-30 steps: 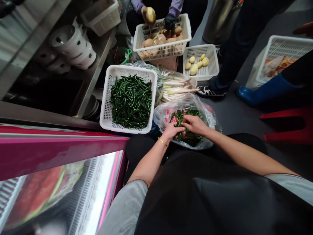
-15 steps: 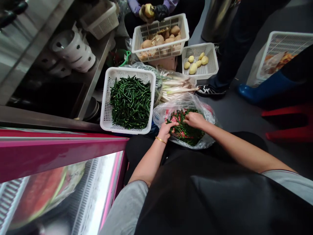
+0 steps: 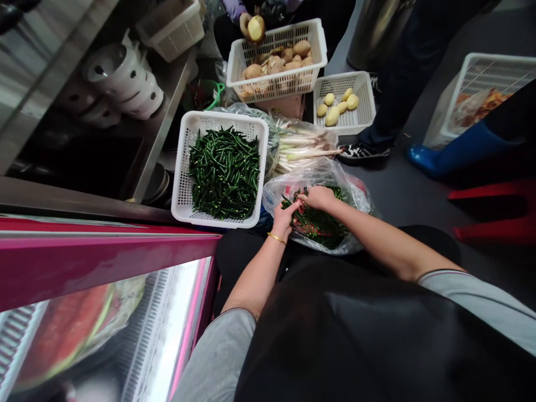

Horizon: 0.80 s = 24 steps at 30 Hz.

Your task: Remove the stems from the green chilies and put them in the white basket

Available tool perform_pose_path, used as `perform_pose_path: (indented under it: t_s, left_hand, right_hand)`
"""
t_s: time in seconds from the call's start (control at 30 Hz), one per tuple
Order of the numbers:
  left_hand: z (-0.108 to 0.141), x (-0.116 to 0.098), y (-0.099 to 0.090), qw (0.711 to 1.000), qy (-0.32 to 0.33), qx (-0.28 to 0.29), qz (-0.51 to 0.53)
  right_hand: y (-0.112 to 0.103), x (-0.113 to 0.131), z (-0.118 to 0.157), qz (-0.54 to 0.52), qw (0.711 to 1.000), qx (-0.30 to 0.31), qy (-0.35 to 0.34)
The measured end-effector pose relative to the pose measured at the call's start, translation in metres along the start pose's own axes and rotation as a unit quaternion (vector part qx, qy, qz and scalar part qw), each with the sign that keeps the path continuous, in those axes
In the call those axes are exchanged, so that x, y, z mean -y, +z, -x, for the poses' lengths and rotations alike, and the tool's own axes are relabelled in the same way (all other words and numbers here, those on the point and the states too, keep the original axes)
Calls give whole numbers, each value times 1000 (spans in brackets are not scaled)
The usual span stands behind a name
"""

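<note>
A clear plastic bag of green chilies lies open in front of me, with red showing among them. My left hand, with a gold bracelet at its wrist, is closed on some green chilies at the bag's left side. Close beside it, my right hand pinches a chili over the bag, its fingertips near my left thumb. Left of the bag stands a white basket heaped with green chilies.
Beyond are bagged scallions, a basket of potatoes and a basket of peeled ones. A person's hand holds a potato. A blue boot and red stool are right; a glass-topped case is left.
My right hand has moved left, up to my left hand, and its forearm has shifted left too. The other person's potato has tilted and now shows its peeled face.
</note>
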<state>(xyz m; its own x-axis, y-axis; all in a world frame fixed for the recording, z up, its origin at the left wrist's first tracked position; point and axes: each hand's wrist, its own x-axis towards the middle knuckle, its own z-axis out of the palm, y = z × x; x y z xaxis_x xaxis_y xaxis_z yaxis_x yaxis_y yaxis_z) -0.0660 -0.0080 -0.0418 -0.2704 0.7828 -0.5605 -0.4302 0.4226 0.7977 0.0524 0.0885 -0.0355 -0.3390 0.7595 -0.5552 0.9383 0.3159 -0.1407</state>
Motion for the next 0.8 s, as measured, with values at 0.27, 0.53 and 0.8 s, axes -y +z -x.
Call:
perform_pose_path:
  t_s: [0.27, 0.53, 0.8]
  left_hand:
    - [-5, 8, 4, 991, -125, 44, -8]
    - [2, 18, 1, 987, -138, 68, -46]
    - [-12, 5, -21, 955, 65, -77, -277]
  right_hand:
    - [17, -10, 42, 29, 997, -12, -77]
    - [27, -19, 87, 146, 910, 4, -387]
    - [11, 6, 2, 151, 951, -68, -261]
